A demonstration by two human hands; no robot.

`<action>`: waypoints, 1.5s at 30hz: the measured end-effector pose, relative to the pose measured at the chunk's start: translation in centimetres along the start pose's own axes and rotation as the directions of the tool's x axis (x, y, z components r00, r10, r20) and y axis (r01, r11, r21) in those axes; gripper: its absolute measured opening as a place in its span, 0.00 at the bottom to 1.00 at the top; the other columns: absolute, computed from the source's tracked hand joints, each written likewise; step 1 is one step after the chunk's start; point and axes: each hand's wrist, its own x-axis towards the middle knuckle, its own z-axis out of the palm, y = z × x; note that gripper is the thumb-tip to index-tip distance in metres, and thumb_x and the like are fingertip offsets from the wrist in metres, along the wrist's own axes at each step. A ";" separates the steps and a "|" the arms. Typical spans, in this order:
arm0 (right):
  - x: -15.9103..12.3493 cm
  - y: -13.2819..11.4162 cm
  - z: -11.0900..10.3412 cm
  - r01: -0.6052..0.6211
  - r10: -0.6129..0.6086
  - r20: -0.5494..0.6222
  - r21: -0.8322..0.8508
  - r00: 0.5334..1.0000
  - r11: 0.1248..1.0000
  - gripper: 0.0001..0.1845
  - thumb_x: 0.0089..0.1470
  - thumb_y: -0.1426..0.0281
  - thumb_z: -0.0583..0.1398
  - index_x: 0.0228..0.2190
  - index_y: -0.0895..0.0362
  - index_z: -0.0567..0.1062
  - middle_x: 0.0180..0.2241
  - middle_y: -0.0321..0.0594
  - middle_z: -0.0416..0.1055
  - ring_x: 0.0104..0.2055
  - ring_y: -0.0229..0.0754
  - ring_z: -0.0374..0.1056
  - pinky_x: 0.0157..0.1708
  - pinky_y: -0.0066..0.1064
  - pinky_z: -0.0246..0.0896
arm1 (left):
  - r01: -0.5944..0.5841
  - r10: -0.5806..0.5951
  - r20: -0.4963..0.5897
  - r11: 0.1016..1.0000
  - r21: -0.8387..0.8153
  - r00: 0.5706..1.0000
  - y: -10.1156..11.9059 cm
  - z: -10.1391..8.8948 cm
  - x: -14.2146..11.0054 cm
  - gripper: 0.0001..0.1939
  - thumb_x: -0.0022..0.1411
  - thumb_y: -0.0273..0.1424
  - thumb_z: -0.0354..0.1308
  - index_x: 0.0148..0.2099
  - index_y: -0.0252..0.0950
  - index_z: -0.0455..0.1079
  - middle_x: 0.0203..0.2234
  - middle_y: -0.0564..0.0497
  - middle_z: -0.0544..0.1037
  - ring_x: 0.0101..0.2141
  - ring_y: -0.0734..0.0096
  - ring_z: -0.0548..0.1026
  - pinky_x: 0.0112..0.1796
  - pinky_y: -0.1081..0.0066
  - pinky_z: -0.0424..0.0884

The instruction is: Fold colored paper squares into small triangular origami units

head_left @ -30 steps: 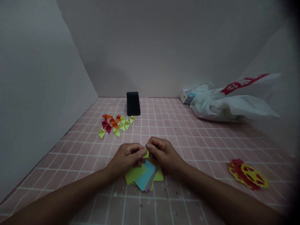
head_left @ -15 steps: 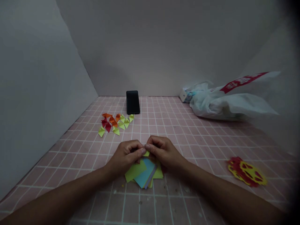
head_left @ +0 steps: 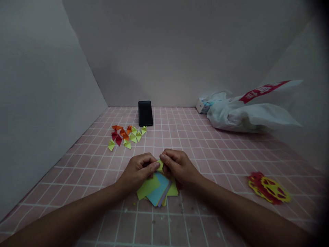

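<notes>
Your left hand (head_left: 140,171) pinches a small yellow paper (head_left: 160,166) between thumb and bent fingers; your right hand (head_left: 180,168) closes thumb and curled fingers at its upper right edge, the exact contact partly hidden. The paper sits between the two hands, over the far end of a fanned pile of coloured sheets (head_left: 157,194). Against half a second ago, your right thumb tip stands slightly apart from your left fingers, and more of the yellow face is exposed. I judge this a small shift of grip, with the piece retained and its folding unfinished. The pile shows green, blue and purple sheets, its far part covered by your hands. Beyond, to the left, the folded paper pieces (head_left: 123,132) in red, orange and yellow lie grouped as before, near a black phone (head_left: 145,114). To the right lie red and yellow cutouts (head_left: 266,190). Farther back, a white plastic bag (head_left: 238,119) with a red printed band partly covers a patterned box (head_left: 202,106); the contents of both cannot be determined.
</notes>
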 end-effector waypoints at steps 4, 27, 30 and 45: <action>0.1 0.3 0.4 -0.069 0.063 0.036 0.198 0.997 0.978 0.18 0.56 0.57 0.56 0.24 0.57 0.65 0.19 0.31 0.62 0.18 0.32 0.57 0.19 0.25 0.52 | 0.054 -0.062 -0.103 0.996 -0.076 0.993 0.0 0.0 0.0 0.15 0.59 0.40 0.57 0.27 0.34 0.68 0.16 0.57 0.65 0.20 0.78 0.60 0.23 0.76 0.56; -0.2 0.1 0.7 0.001 -0.006 0.086 0.063 0.996 0.998 0.12 0.53 0.65 0.59 0.22 0.58 0.67 0.19 0.30 0.57 0.22 0.32 0.51 0.21 0.25 0.46 | 0.022 -0.056 -0.186 0.984 -0.177 0.981 -0.1 0.3 -0.1 0.13 0.56 0.39 0.60 0.31 0.35 0.65 0.22 0.57 0.68 0.23 0.78 0.66 0.26 0.76 0.62; -0.3 -0.1 0.8 -0.038 0.028 0.112 0.084 0.993 0.996 0.12 0.53 0.64 0.59 0.23 0.58 0.67 0.18 0.30 0.57 0.21 0.32 0.51 0.21 0.25 0.46 | 0.028 -0.058 -0.192 0.987 -0.155 0.980 0.1 0.2 -0.3 0.14 0.57 0.40 0.59 0.29 0.35 0.65 0.20 0.57 0.67 0.22 0.78 0.64 0.25 0.77 0.61; -0.1 0.5 0.8 -0.089 0.076 0.088 0.152 0.993 0.984 0.14 0.53 0.61 0.59 0.23 0.57 0.66 0.18 0.30 0.60 0.20 0.31 0.52 0.20 0.25 0.46 | 0.027 -0.044 -0.166 0.995 -0.100 0.985 -0.7 0.1 0.3 0.14 0.59 0.41 0.57 0.31 0.35 0.65 0.17 0.57 0.70 0.20 0.77 0.67 0.24 0.77 0.62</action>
